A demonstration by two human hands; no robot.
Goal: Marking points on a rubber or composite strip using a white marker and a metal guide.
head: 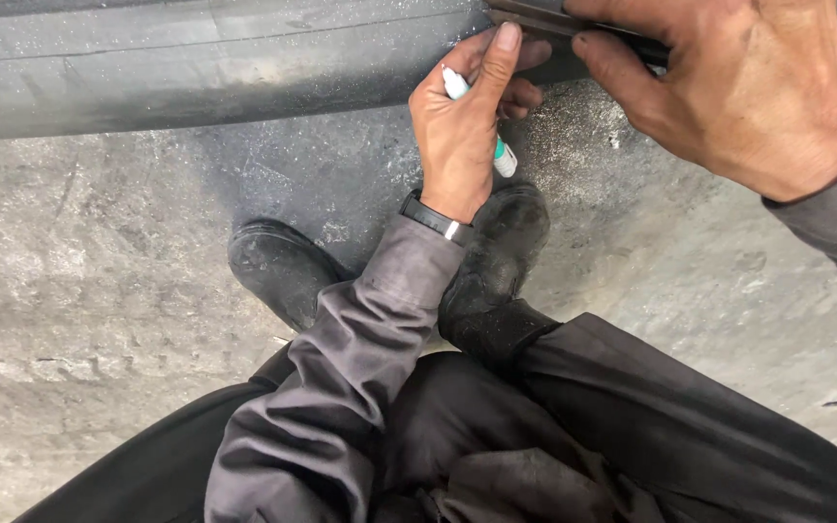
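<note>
Here the person crouches on a rough concrete floor [99,291], and both hands work at a large dark rubber tyre [196,68] that lies across the top edge of the view. The left hand [462,136] has its grip closed around a white marker pen [504,155] with a green band; the pen runs through the fist, one end showing near the thumb and the other end coming out below the palm, just above the right shoe [496,252]. The thumb of this hand points up and touches the lower edge of the tyre. The right hand [748,87] presses on a flat dark metal strip [535,15] at the top of the tyre, fingers bent down over it; I think the strip is a ruler or a gauge, but the view is too partial to be sure. So the grip of the right hand is together on this strip. In my judgement the step in hand is measuring or lining up a spot on the rubber, with the pen kept ready. The next move seems to call for turning the pen tip to the rubber beside the strip, while the right hand keeps the strip from sliding. The left shoe [278,266] stands apart, toward the left.
</note>
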